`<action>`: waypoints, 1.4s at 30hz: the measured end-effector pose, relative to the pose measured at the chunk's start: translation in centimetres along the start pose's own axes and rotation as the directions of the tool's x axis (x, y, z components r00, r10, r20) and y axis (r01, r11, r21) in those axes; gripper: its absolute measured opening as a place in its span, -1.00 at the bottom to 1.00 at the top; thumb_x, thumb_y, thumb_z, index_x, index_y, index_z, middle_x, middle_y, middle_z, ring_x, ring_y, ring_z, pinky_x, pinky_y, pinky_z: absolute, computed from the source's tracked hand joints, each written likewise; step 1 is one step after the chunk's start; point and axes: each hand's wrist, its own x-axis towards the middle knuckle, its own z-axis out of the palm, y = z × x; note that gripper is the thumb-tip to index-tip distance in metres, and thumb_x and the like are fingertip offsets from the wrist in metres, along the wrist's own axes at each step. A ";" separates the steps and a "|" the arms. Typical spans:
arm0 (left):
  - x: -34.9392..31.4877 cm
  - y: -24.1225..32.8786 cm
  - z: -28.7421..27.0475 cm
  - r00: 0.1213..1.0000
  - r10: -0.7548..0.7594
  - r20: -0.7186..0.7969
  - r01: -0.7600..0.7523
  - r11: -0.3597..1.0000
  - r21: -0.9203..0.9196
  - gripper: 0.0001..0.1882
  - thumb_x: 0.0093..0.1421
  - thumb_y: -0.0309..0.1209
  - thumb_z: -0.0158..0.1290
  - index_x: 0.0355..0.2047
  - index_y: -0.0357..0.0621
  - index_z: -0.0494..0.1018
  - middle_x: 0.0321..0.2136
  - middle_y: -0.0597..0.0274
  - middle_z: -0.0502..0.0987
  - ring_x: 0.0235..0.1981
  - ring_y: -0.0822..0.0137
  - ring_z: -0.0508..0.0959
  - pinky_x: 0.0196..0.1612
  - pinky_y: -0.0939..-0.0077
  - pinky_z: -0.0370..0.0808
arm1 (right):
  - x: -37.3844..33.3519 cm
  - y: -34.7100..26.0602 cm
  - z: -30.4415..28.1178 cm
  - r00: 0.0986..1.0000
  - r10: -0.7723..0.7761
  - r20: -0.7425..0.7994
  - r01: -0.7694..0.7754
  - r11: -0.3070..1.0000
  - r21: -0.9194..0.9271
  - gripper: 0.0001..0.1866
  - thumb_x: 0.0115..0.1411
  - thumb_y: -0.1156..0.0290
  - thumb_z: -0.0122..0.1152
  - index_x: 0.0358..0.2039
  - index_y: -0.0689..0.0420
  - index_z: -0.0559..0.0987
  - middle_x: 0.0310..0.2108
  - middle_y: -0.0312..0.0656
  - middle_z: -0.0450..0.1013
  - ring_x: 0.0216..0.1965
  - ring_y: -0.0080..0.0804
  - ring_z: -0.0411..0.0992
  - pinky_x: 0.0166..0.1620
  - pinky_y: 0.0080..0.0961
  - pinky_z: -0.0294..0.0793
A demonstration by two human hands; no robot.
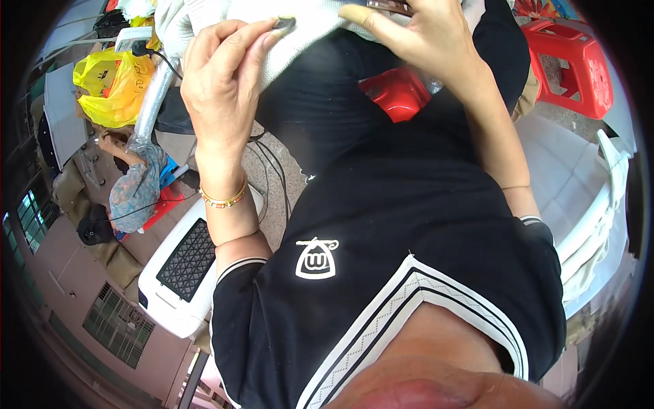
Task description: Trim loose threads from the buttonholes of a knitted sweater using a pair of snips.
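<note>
White knitted fabric [300, 58] drapes over my lap at the top of the head view. My left hand [221, 85] is closed in a pinch at its left side, thumb and forefinger together on a small dark grey piece [285, 24] whose kind I cannot make out. Yellowish covering shows at that fingertip. Across the fabric, my right hand [436, 41] is beside a dark brown object [392, 6], cut off by the upper edge. Its thumb, with a yellowish tip, points left; the other fingers are mostly out of sight.
A glossy red piece [397, 94] lies on my dark lap. To the right stand a red plastic stool [569, 68] and pale white sheeting [565, 177]. On the left are a yellow plastic bag [112, 88], a white machine housing [180, 273], dark cables [276, 160] and another person [136, 194].
</note>
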 end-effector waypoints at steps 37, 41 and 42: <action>-0.3 0.3 1.3 0.988 -0.128 -0.082 0.107 0.969 -0.222 -0.90 0.23 -0.50 0.16 -0.27 -0.25 0.61 -0.37 0.19 0.54 -0.33 0.26 0.53 -0.23 0.46 0.44 | 0.5 -1.0 2.8 0.953 -0.301 -0.031 0.289 0.937 -0.195 -0.76 0.00 0.44 0.41 -0.27 0.17 0.65 -0.38 -0.21 0.48 -0.40 -0.29 0.50 -0.35 -0.47 0.48; -0.2 0.4 1.3 0.986 -0.147 -0.075 0.127 0.966 -0.226 -0.89 0.25 -0.49 0.15 -0.27 -0.26 0.60 -0.38 0.18 0.53 -0.33 0.26 0.53 -0.23 0.46 0.44 | 0.6 -2.2 2.1 0.994 -0.104 0.046 0.109 0.986 -0.123 -0.76 0.01 0.45 0.40 -0.28 0.18 0.64 -0.39 -0.21 0.47 -0.39 -0.29 0.50 -0.35 -0.45 0.48; -0.1 0.4 1.3 0.986 -0.147 -0.076 0.127 0.966 -0.227 -0.89 0.25 -0.49 0.15 -0.27 -0.26 0.60 -0.38 0.18 0.53 -0.33 0.26 0.53 -0.23 0.46 0.44 | 0.6 -2.2 2.1 0.993 -0.104 0.046 0.109 0.986 -0.125 -0.76 0.01 0.45 0.40 -0.28 0.18 0.64 -0.39 -0.21 0.47 -0.39 -0.29 0.50 -0.35 -0.45 0.48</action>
